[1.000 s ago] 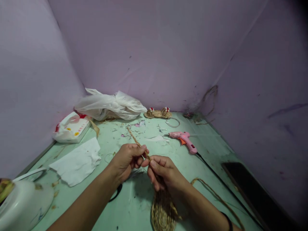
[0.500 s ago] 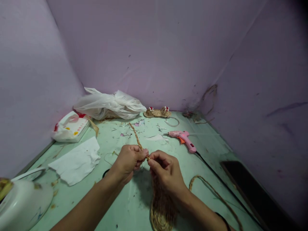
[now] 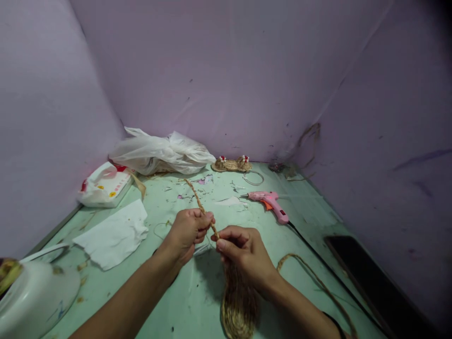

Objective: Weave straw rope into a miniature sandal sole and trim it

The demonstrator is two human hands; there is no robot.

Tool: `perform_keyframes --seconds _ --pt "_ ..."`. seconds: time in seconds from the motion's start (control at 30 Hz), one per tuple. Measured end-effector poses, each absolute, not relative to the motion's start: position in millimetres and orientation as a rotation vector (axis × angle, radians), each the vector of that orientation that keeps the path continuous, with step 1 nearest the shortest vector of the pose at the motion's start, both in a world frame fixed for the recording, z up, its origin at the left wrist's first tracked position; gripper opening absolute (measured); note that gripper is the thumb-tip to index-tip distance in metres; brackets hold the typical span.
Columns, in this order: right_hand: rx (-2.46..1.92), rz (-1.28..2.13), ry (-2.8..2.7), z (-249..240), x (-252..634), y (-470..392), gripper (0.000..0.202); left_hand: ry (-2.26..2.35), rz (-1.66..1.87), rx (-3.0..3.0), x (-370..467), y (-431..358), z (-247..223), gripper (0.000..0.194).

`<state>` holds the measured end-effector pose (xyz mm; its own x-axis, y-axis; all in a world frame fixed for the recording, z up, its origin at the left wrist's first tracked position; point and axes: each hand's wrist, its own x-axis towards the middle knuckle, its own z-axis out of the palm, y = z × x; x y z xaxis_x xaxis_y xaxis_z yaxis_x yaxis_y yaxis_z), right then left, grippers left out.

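Note:
A thin braided straw cord runs between my two hands, its free end pointing up and away. My left hand is closed on it, thumb pressed against the bent fingers. Just below and to the right, my right hand pinches the same cord between thumb and fingertips. Under my right hand hangs or lies a woven straw sole, partly hidden by the hand. Another length of straw cord curves along the table to the right of my right forearm.
A pink glue gun with a black cable lies ahead on the right, near a dark phone-like slab. Small straw slippers and a white plastic bag stand at the back wall. Left are white paper and a white bowl.
My hands have drawn slightly apart along the cord: the left a little up and left, the right slightly down. More cord shows between them.

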<state>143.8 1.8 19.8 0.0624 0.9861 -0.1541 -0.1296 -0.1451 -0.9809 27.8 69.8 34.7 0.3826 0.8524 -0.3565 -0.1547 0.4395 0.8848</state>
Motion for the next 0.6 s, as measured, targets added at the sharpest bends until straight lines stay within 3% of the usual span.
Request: perform_keyframes --seconds 0.37,0.6 --pt "-1.168 1.336 -0.912 23.3 148.4 6.3 0.019 0.822 0.681 0.790 24.7 68.9 39.6 0.035" --pt "-1.237 1.380 -0.912 19.4 148.3 8.1 0.023 0.997 0.725 0.996 27.7 61.0 38.7 0.033"
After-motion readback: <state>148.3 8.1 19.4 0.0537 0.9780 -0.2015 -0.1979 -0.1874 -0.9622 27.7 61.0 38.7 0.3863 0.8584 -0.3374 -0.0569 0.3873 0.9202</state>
